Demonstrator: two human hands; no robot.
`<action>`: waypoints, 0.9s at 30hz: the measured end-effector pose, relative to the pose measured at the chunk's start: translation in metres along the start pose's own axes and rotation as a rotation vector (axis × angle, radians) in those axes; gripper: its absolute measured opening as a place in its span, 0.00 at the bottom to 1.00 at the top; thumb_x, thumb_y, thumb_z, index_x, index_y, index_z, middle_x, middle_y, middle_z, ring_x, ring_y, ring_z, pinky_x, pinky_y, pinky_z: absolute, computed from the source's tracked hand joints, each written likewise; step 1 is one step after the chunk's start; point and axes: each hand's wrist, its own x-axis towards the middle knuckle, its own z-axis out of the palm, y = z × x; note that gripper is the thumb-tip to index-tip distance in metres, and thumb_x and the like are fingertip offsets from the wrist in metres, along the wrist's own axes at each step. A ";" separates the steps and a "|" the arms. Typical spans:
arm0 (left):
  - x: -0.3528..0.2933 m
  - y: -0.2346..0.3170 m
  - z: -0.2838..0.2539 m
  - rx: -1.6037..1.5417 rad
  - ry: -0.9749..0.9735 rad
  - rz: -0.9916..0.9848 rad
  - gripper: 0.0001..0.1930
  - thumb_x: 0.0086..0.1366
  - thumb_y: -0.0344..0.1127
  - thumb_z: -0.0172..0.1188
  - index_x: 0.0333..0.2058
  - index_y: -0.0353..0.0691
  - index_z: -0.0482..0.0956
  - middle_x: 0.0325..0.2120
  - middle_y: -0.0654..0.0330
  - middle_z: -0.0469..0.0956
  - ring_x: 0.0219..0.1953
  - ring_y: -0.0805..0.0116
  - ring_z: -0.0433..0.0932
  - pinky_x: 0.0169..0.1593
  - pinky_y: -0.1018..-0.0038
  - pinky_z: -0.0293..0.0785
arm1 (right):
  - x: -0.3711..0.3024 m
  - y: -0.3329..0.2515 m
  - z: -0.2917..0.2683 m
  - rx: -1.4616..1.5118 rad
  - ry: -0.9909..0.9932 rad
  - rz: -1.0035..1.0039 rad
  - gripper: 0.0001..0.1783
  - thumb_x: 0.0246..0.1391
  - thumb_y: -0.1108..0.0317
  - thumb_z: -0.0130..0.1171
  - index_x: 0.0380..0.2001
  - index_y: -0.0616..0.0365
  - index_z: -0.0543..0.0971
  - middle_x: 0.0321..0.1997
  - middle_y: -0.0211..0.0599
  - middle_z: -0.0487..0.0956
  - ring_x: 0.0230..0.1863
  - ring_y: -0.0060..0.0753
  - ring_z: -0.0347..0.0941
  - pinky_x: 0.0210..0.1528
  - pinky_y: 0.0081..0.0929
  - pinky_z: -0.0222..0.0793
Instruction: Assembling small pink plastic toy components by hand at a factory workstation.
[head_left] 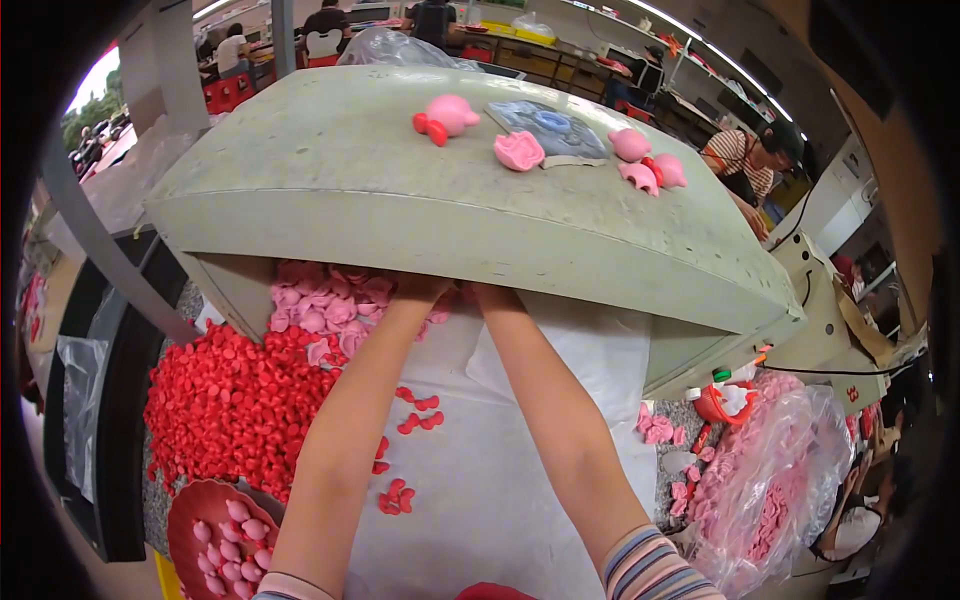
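Head view: both bare forearms run up from the lower edge toward twelve, slanting closer together as they go beneath the front lip of a pale green metal hood (450, 220). The left hand (424, 286) and right hand (492, 294) are mostly hidden under that lip, near the middle; their wrists are apart, but whether the fingers meet or grip anything, I cannot tell. Nearest the left hand, toward nine, a heap of pink cupped shells (335, 300) lies partly beneath the hood, the shells turned every way with their long axes jumbled.

At eight is a mound of red two-lobed pieces (235, 410); a loose red pair (420, 422) beside the left forearm lies with its long axis roughly from nine to three. Between seven and eight, a red bowl (185, 520) holds pink round parts (230, 551). White sheeting (480, 480) spreads between the forearms toward six. Toward four is a clear plastic bag (810, 440) of pink pieces. On the hood near twelve, a pink ball (453, 113) points its nub toward three, red lobes (432, 128) toward eight.
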 end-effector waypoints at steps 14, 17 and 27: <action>-0.009 0.006 -0.018 -0.652 0.166 -0.307 0.19 0.59 0.41 0.52 0.46 0.37 0.73 0.45 0.51 0.72 0.48 0.60 0.69 0.51 0.66 0.63 | -0.039 -0.007 0.118 -0.516 0.382 -0.212 0.24 0.54 0.56 0.50 0.48 0.61 0.67 0.49 0.42 0.70 0.50 0.42 0.64 0.49 0.37 0.62; -0.035 0.035 -0.033 -0.793 0.172 -0.470 0.17 0.60 0.38 0.53 0.46 0.36 0.74 0.44 0.52 0.73 0.46 0.63 0.70 0.50 0.68 0.65 | -0.063 -0.041 0.114 -0.770 0.514 -0.297 0.22 0.49 0.59 0.55 0.45 0.62 0.69 0.47 0.45 0.71 0.48 0.45 0.65 0.48 0.37 0.61; -0.188 0.211 -0.125 -1.112 0.135 -0.678 0.12 0.58 0.28 0.56 0.41 0.36 0.76 0.39 0.57 0.74 0.43 0.68 0.72 0.48 0.76 0.66 | -0.297 -0.216 0.098 -0.175 0.681 0.181 0.14 0.53 0.66 0.57 0.42 0.59 0.73 0.37 0.28 0.73 0.37 0.17 0.69 0.37 0.16 0.66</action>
